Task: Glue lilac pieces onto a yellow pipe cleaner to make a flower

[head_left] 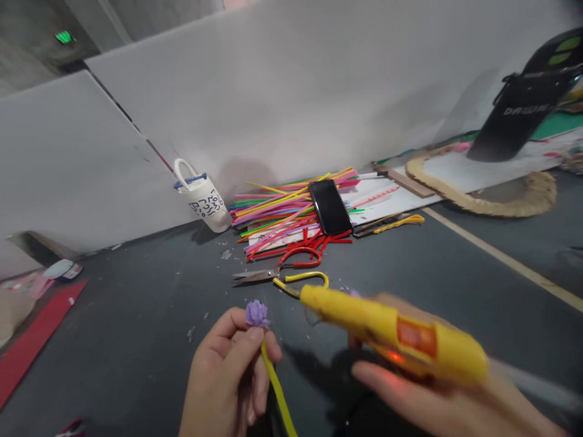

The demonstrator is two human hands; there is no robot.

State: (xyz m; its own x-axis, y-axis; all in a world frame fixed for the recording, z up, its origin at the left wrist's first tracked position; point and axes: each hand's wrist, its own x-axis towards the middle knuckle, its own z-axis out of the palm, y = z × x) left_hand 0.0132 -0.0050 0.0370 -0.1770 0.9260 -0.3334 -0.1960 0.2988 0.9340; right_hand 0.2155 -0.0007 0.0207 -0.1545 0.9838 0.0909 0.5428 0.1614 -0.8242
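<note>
My left hand [230, 376] pinches a yellow stem [276, 388] topped with a small purple flower [257, 313], holding it upright near the bottom middle. My right hand [437, 394] grips a yellow glue gun [396, 334], its nozzle pointing left toward the flower, a short gap away. Red-handled scissors [277, 268] lie on the dark floor just beyond the flower. Behind them sits a pile of coloured pipe cleaners [282, 212] with a black phone [330, 206] on top.
A white mug with blue print [204, 197] leans against the white wall. A yellow utility knife [398, 223] lies right of the pile. A black fan-like object [528, 103] stands on a white board ringed with woven cord [510, 203]. Red mat [31, 340] at left.
</note>
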